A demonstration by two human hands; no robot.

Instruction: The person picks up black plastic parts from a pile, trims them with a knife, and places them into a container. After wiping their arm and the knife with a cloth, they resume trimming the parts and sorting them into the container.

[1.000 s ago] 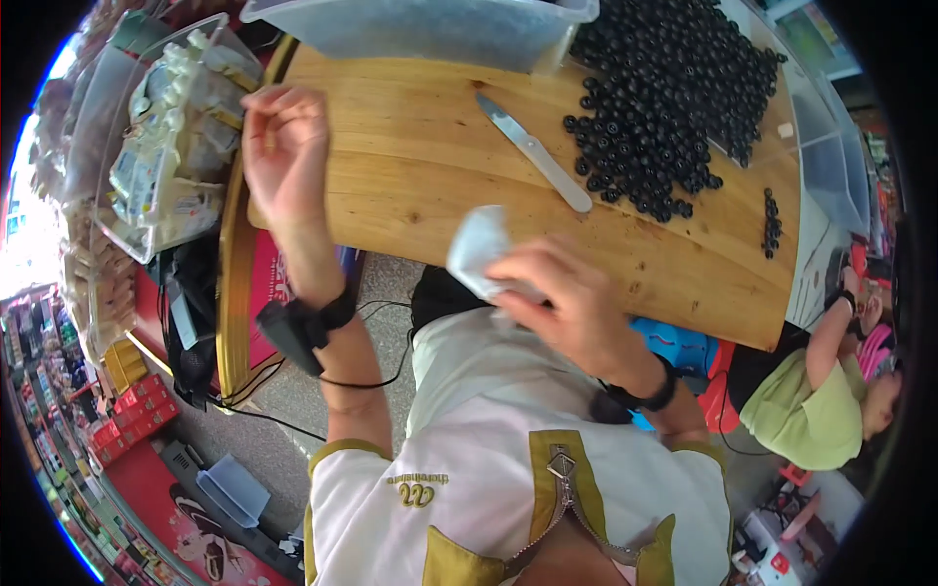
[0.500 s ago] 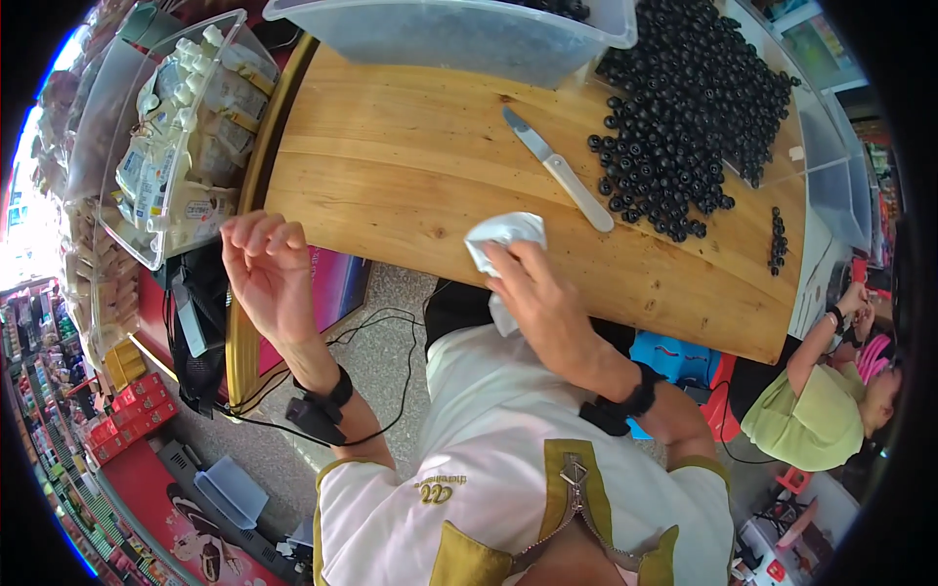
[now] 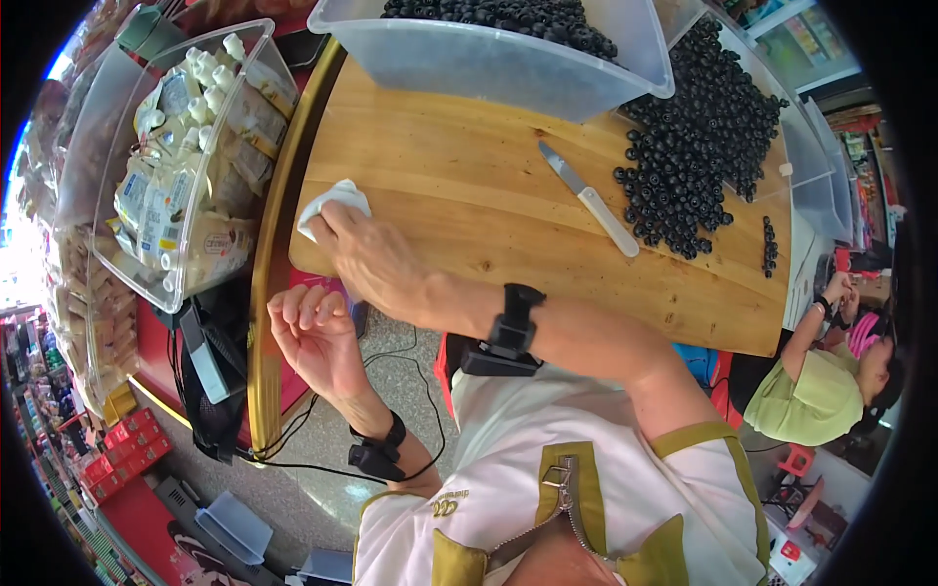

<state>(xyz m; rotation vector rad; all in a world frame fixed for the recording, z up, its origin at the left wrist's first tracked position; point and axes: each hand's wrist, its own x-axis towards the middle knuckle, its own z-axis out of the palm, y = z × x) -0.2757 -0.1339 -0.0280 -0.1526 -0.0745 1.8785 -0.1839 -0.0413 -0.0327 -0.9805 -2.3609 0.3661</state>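
My right hand [image 3: 376, 259] pinches a white wipe [image 3: 335, 202], maybe tissue or thin cloth, and presses it on the left end of the wooden table [image 3: 440, 186]. Just below that end, off the tabletop, my left hand [image 3: 318, 337] is raised with its palm showing. Its fingers are loosely bent and nothing is in them. Right of the middle of the table lies a knife [image 3: 589, 199] with a pale handle, its blade pointing away to the left. Neither hand touches it.
Small black round pieces [image 3: 674, 186] are heaped at the right, with a short row [image 3: 770, 246] beside them. A clear plastic bin [image 3: 489, 68] stands at the far edge. Another bin [image 3: 186, 278] with capped pouches is left. A person [image 3: 806, 391] sits at the far right.
My right hand has swept the wipe left across the table to its left end. My left hand has moved a little right and nearer to me. The view has shifted slightly.
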